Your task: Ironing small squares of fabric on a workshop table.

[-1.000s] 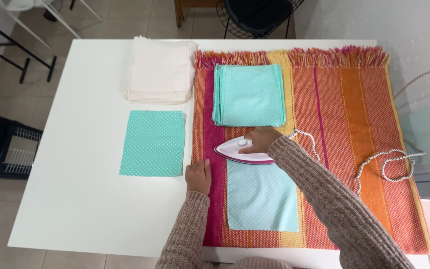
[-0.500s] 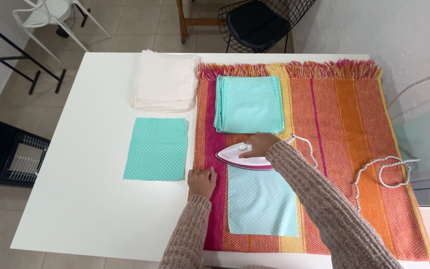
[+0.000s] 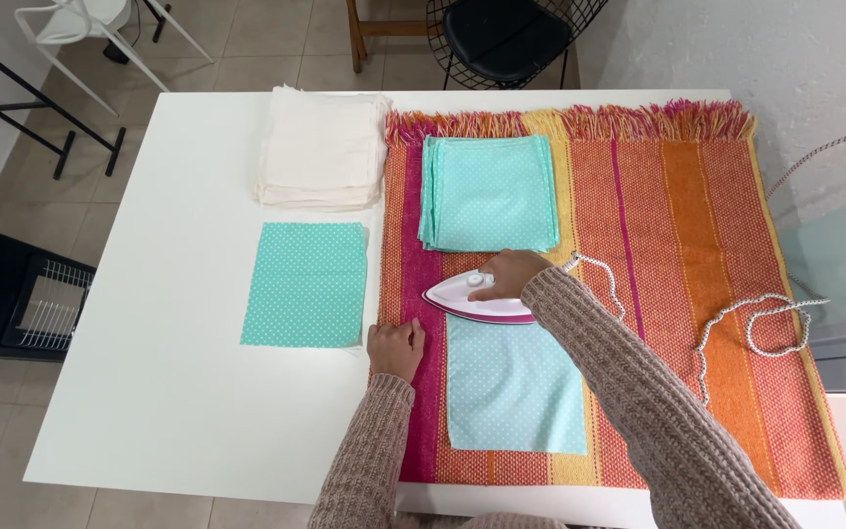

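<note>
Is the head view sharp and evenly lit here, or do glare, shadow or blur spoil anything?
Head view: soft, even daylight, no glare on the white table; faint shadows only under the right hand and iron; left hand and polka-dot cloth sharp; slight wide-angle bowing at the table edges.

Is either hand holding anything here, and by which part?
The right hand grips the white and pink iron by its top handle. The left hand holds nothing, resting closed on the striped blanket.
</note>
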